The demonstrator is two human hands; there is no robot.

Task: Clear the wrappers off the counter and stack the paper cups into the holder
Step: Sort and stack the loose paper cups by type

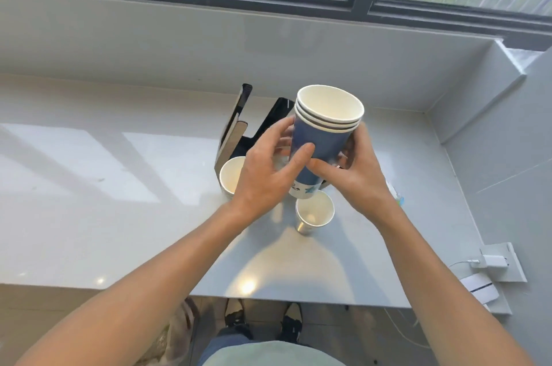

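Note:
A stack of three blue paper cups [324, 138] with white insides hangs above the counter, mouth up and tilted slightly. My left hand [268, 169] wraps its left side and my right hand [360, 169] its right side, thumbs meeting on the front. Behind them stands a black cup holder [239, 123] with angled panels, partly hidden by my hands. One single cup [314, 211] stands upright just below the stack. Another cup [231, 175] stands at the holder's foot, left of my left hand. A small wrapper [395, 193] peeks out beside my right wrist.
The grey counter [104, 201] runs left and ends at a front edge near me. A side wall closes the right end, with a socket plate and white charger [494, 261] at lower right. A window sill runs along the back.

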